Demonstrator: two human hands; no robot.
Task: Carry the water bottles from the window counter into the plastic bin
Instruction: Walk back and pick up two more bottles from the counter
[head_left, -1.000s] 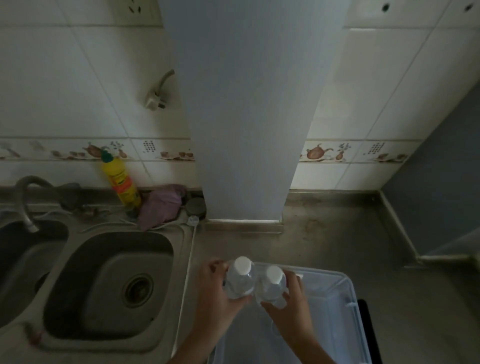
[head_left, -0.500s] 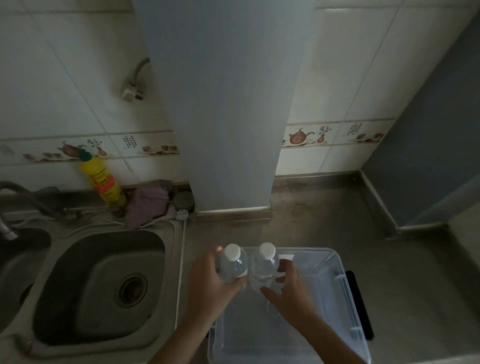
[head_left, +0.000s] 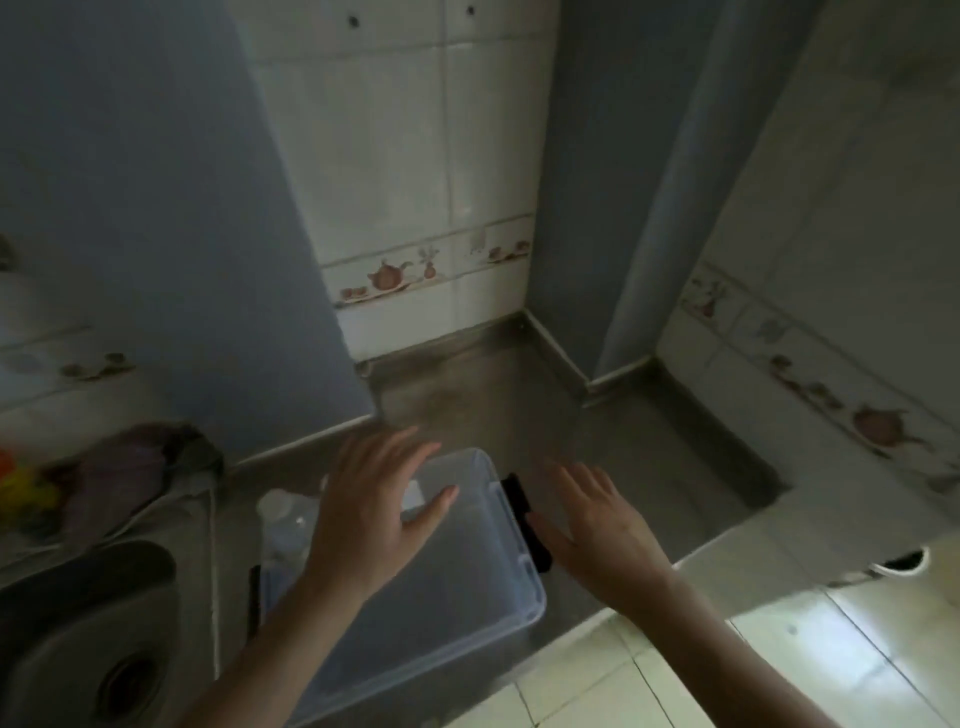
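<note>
Clear bin (head_left: 511, 613), possibly purple cloth (head_left: 117, 480)

No text, label, brand, number or sign could be read. The white wall tiles' border strip (head_left: 431, 267) carried only painted brown teapots and small motifs, no lettering. The blurred yellow and orange bottle (head_left: 21, 486) at the left edge showed colours but no legible print.
</note>
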